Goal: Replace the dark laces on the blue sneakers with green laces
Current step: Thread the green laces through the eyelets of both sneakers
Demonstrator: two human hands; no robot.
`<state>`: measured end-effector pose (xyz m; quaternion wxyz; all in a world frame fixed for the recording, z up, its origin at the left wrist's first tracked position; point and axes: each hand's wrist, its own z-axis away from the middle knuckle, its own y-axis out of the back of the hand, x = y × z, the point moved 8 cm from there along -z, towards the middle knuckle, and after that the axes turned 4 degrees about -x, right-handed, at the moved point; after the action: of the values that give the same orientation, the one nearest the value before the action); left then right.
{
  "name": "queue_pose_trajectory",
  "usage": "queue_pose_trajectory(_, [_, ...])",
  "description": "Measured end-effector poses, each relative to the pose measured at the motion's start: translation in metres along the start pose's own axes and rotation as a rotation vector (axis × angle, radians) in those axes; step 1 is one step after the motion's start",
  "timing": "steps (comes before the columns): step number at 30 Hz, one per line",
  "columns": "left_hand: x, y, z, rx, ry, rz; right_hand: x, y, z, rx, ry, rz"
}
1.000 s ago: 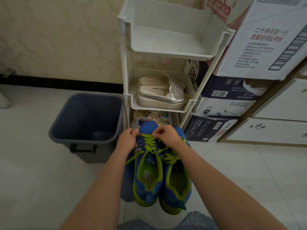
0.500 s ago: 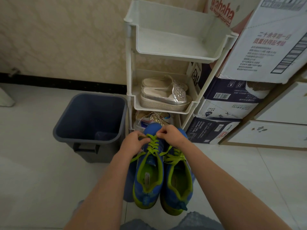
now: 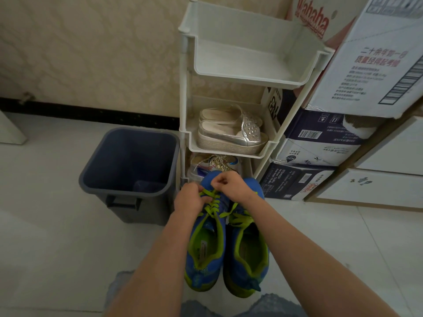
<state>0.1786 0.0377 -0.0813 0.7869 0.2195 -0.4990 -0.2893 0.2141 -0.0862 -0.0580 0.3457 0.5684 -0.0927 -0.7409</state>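
Note:
Two blue sneakers with green lining stand side by side on the floor, toes pointing away from me. The left sneaker (image 3: 206, 243) carries a green lace (image 3: 211, 203) crossed over its tongue. My left hand (image 3: 190, 199) pinches that lace at the shoe's left side. My right hand (image 3: 229, 185) pinches the lace near the toe end, fingers curled. The right sneaker (image 3: 248, 252) also shows green lace (image 3: 240, 217) across its front, partly hidden by my right forearm. No dark lace is in view.
A dark blue bin (image 3: 130, 165) stands left of the sneakers. A white three-tier rack (image 3: 229, 145) behind them holds silver platform shoes (image 3: 231, 133) and glittery shoes (image 3: 215, 162) below. Stacked cardboard boxes (image 3: 320, 143) and white drawers (image 3: 375, 186) fill the right.
Both hands stay at the left sneaker's lacing. The left hand has shifted slightly inward along the lace; the camera has drifted a little, sliding the scene right.

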Motion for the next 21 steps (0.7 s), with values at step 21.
queue_pose_trajectory(21, [-0.021, -0.022, -0.009, -0.126, 0.146, 0.517, 0.013, 0.016, 0.01, -0.06, 0.147, 0.149])
